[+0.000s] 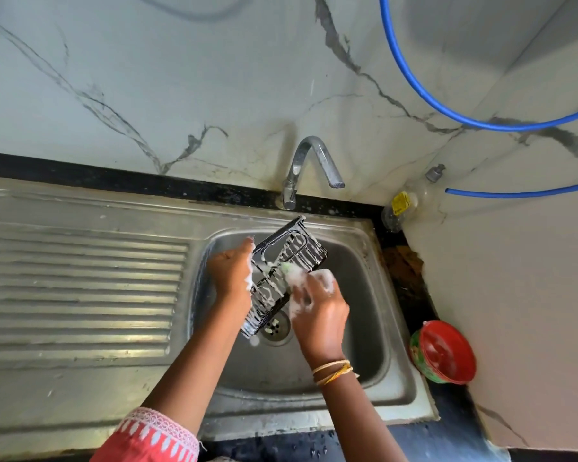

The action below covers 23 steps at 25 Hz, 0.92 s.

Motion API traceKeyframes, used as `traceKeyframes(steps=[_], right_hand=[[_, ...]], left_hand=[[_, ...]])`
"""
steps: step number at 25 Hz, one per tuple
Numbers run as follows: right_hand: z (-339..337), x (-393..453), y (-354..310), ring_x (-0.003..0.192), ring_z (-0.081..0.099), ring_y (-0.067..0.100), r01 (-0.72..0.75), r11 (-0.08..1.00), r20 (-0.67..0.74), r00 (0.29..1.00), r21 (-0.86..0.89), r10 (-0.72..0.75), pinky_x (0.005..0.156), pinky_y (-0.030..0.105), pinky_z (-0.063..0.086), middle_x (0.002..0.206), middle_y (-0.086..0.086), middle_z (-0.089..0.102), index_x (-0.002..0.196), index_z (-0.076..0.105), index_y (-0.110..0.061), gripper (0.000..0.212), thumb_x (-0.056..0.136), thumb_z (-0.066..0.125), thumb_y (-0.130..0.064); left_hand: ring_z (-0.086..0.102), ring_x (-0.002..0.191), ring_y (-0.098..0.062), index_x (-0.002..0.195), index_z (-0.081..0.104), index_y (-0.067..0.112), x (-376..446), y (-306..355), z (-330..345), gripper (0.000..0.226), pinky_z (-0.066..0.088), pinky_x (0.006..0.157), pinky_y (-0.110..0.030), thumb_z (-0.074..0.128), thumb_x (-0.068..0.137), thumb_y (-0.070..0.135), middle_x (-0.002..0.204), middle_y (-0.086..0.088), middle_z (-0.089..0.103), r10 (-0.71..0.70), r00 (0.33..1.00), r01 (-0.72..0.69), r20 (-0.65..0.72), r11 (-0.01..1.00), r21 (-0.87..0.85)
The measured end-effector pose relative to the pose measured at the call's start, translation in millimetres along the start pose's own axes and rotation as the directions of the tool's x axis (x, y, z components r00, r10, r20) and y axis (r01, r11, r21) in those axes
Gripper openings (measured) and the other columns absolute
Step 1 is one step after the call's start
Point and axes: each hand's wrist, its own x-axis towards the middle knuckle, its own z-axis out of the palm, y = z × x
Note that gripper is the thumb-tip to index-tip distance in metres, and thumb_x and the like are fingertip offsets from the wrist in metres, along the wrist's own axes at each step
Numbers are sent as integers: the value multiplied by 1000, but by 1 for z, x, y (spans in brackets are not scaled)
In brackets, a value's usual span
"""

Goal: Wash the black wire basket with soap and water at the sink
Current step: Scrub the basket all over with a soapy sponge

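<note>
The black wire basket (289,258) is held tilted over the steel sink bowl (374,295), streaked with white foam. My left hand (232,273) grips its left long side. My right hand (317,301), covered in suds, is closed on a green scrubber (286,269) pressed against the basket's inner wires. The basket's lower end hangs just above the drain (276,328). No water runs from the tap (311,168).
A ribbed steel drainboard (77,288) lies to the left. A clear soap bottle with a yellow label (402,205) stands in the back right corner. A red and green tub (442,351) sits on the right counter. Blue hoses (414,78) loop along the wall.
</note>
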Motion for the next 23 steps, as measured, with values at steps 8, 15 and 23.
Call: traceKeyframes(steps=[8, 15, 23], right_hand=[[-12, 38, 8, 67, 59, 38, -352, 935, -110, 929, 32, 354, 59, 29, 35, 82, 14, 61, 82, 69, -5, 13, 84, 67, -18], [-6, 16, -54, 46, 57, 26, 131, 987, 124, 985, -91, -119, 37, 23, 36, 69, 3, 59, 72, 63, -21, 6, 70, 69, -21], [-16, 70, 7, 95, 63, 36, -340, 922, 177, 912, -183, 371, 80, 37, 48, 108, 13, 63, 105, 68, -13, 24, 85, 54, -14]], left_hand=[[56, 74, -12, 82, 64, 27, 10, -4, -10, 9, 46, 68, -23, 59, 90, 26, 81, 10, 60, -11, 1000, 10, -6, 999, -45], [45, 37, 0, 79, 49, 18, -25, -1, 6, 30, 31, 49, -19, 32, 103, 25, 40, 10, 49, -143, 987, 158, 72, 941, -299], [32, 55, -10, 114, 48, 21, -26, 5, 5, 22, 21, 51, -23, 29, 103, 25, 76, -2, 46, -114, 991, 129, 75, 961, -245]])
